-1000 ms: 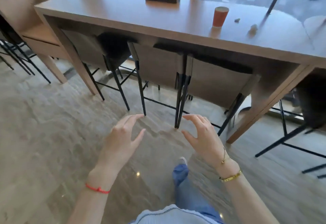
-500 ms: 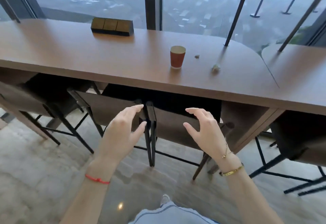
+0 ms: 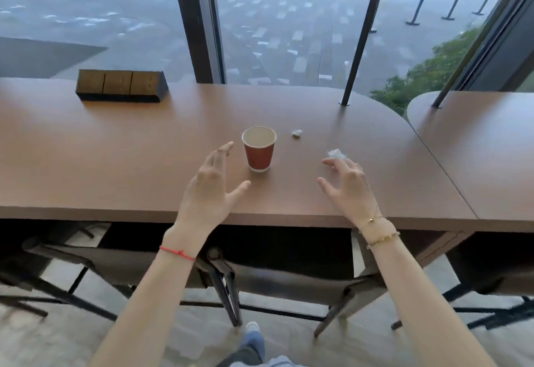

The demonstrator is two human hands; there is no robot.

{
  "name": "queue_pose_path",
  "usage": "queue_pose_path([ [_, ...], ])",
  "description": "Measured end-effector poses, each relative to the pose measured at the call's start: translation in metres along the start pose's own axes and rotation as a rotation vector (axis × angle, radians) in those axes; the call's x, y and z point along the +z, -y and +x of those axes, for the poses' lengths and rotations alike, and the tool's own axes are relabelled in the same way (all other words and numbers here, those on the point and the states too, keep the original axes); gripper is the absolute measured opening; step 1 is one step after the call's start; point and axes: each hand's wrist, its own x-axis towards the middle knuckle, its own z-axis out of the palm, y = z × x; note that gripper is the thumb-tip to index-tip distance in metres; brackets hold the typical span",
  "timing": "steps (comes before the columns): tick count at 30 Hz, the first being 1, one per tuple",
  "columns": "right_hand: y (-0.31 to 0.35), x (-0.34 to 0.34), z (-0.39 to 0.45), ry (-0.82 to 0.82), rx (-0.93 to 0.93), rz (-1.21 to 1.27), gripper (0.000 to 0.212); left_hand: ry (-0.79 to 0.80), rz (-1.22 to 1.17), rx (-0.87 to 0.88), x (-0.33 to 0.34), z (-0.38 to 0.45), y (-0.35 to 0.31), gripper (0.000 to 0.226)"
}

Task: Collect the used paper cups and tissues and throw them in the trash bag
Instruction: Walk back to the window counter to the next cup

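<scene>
A red paper cup (image 3: 259, 149) with a white rim stands upright on the brown counter (image 3: 115, 150). My left hand (image 3: 212, 184) hovers just left of the cup, fingers spread, holding nothing. A crumpled white tissue (image 3: 336, 153) lies to the right of the cup. My right hand (image 3: 346, 186) is over the counter with its fingertips right at that tissue, fingers spread. A smaller scrap of tissue (image 3: 296, 133) lies farther back, between the cup and the window.
A dark box with wooden panels (image 3: 120, 86) sits at the counter's back left. A black pole (image 3: 359, 37) rises from the counter by the window. A second table (image 3: 485, 147) adjoins on the right. Chairs (image 3: 289, 277) are tucked under the counter.
I have stepped up to the counter. Both hands rose from below its edge to over the top, the left nearing the cup and the right reaching the tissue.
</scene>
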Motion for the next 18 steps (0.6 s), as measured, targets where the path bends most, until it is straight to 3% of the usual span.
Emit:
queue_pose_path([
  [7, -0.025, 0.024, 0.061, -0.074, 0.192, -0.074, 0.036, 0.069, -0.024, 0.036, 0.025, 0.069, 0.018, 0.093],
  [11, -0.037, 0.036, 0.074, -0.03, 0.266, -0.118, 0.04, 0.112, -0.056, 0.052, 0.036, 0.086, 0.023, 0.097],
  [18, -0.041, 0.041, 0.092, -0.118, 0.193, -0.045, 0.018, 0.105, -0.085, 0.065, 0.049, 0.102, 0.018, 0.093],
])
